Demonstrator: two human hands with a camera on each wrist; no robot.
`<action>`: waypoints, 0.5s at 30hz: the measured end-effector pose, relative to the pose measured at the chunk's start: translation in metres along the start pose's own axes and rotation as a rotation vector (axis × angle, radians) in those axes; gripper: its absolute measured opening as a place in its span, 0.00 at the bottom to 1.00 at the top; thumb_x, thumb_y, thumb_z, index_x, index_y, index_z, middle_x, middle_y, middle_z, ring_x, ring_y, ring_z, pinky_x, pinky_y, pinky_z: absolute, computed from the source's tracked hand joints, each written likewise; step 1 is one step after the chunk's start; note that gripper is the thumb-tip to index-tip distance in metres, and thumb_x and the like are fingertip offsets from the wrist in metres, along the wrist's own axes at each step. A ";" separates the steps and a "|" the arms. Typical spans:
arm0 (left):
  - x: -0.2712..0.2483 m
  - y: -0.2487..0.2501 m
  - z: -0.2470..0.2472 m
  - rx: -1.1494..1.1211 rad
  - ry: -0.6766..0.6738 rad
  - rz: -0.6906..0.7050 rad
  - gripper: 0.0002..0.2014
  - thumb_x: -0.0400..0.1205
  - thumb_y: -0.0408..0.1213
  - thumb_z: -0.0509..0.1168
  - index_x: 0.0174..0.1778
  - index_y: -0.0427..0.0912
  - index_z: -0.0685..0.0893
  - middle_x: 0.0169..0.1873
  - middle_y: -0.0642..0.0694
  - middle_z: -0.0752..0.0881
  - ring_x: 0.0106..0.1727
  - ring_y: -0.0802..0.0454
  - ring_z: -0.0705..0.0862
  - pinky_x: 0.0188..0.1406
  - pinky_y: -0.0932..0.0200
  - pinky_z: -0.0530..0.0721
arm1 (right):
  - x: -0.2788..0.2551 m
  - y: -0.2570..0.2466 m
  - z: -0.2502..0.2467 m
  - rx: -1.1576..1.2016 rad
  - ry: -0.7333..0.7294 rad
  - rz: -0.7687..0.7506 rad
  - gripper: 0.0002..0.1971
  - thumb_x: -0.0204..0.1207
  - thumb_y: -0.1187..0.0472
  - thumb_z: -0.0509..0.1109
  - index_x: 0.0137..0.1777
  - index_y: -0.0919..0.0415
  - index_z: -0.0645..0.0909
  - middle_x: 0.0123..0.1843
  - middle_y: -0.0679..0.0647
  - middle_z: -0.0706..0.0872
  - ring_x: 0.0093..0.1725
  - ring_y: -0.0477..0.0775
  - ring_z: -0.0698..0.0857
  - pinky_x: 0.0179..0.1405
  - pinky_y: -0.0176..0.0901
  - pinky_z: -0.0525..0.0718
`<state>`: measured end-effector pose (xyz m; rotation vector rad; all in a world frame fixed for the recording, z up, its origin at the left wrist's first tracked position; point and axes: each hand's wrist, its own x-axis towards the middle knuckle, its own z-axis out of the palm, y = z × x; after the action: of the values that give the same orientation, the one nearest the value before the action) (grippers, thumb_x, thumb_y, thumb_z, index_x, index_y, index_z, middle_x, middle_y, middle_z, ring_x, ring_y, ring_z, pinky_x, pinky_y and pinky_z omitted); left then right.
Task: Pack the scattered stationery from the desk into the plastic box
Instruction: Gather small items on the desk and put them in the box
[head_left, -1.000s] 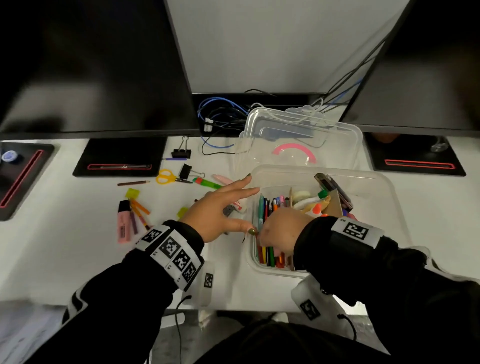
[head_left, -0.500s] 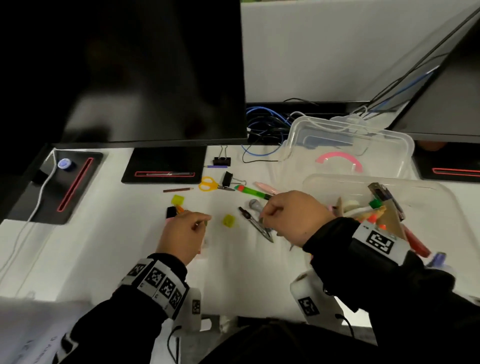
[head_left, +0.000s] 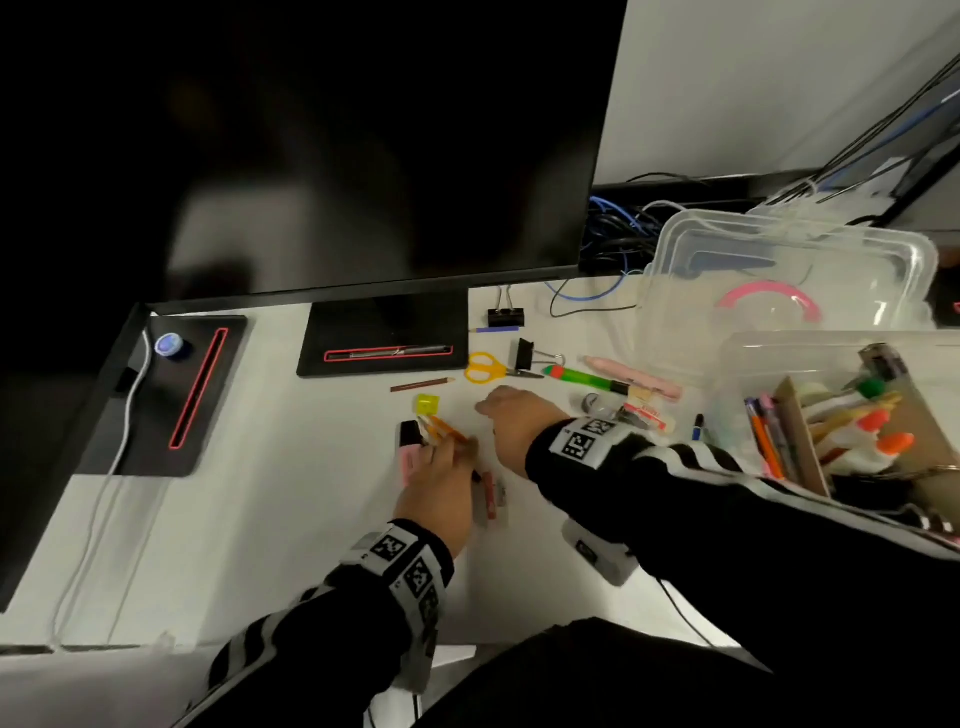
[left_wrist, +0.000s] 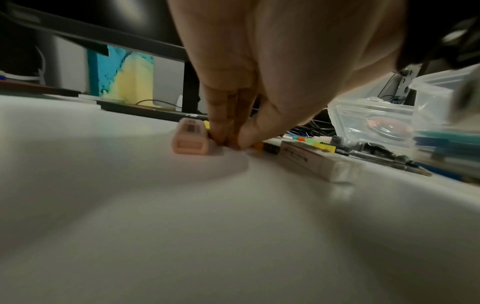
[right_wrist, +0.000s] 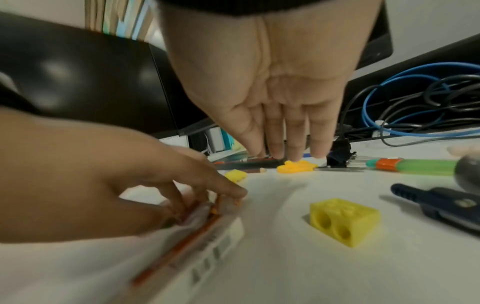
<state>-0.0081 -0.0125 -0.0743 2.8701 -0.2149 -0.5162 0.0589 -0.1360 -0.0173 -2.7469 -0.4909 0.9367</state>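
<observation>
Half a second ago my left hand (head_left: 435, 488) was only arriving at the orange pens (head_left: 444, 429) beside the pink highlighter (head_left: 410, 446); now its fingertips (left_wrist: 225, 137) are pressed together with the thumb, pinching those pens down at the desk (head_left: 260, 519). My right hand (head_left: 511, 422) has left the metal compass it was touching and has swung further left, fingers straight and spread flat, holding nothing, hovering over the yellow sharpener (right_wrist: 344, 221) and reaching toward the yellow scissors (head_left: 485, 368). I judge this means both hands are starting a fresh pick-up round, with the box no longer being loaded. The plastic box (head_left: 737, 364) sits well off to the right, already holding upright pens and markers, its lid (head_left: 789, 270) leaning behind it. Plenty is still scattered: the green marker (head_left: 584, 376), two binder clips, a brown pencil, and a white eraser (left_wrist: 318, 164) just beside my left hand. As for writing, the eraser sleeve carries dark print and the highlighter end a small label, but both are too blurred for me to read. The wrist bands show only square coded markers.
</observation>
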 end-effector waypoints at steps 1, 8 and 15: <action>0.000 -0.001 0.002 0.043 -0.001 0.011 0.27 0.81 0.30 0.53 0.78 0.48 0.62 0.73 0.46 0.65 0.71 0.45 0.66 0.74 0.53 0.63 | 0.007 -0.002 0.000 -0.015 0.008 -0.024 0.28 0.79 0.62 0.60 0.80 0.59 0.62 0.81 0.59 0.60 0.78 0.61 0.65 0.76 0.53 0.67; -0.001 -0.007 0.004 0.092 -0.005 0.072 0.25 0.86 0.35 0.49 0.80 0.43 0.58 0.76 0.44 0.63 0.73 0.44 0.63 0.75 0.55 0.56 | 0.057 -0.015 -0.006 -0.108 0.007 -0.204 0.32 0.80 0.70 0.57 0.83 0.62 0.51 0.85 0.52 0.48 0.83 0.52 0.55 0.80 0.38 0.54; -0.004 -0.010 0.004 0.043 -0.043 0.110 0.27 0.87 0.35 0.49 0.82 0.41 0.50 0.80 0.46 0.54 0.79 0.47 0.54 0.79 0.55 0.52 | 0.074 -0.012 0.006 -0.147 0.030 -0.232 0.27 0.84 0.66 0.53 0.83 0.57 0.55 0.85 0.50 0.52 0.82 0.54 0.57 0.81 0.41 0.53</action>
<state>-0.0118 -0.0029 -0.0788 2.8699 -0.3925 -0.5586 0.1070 -0.0970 -0.0594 -2.7474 -0.8832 0.8314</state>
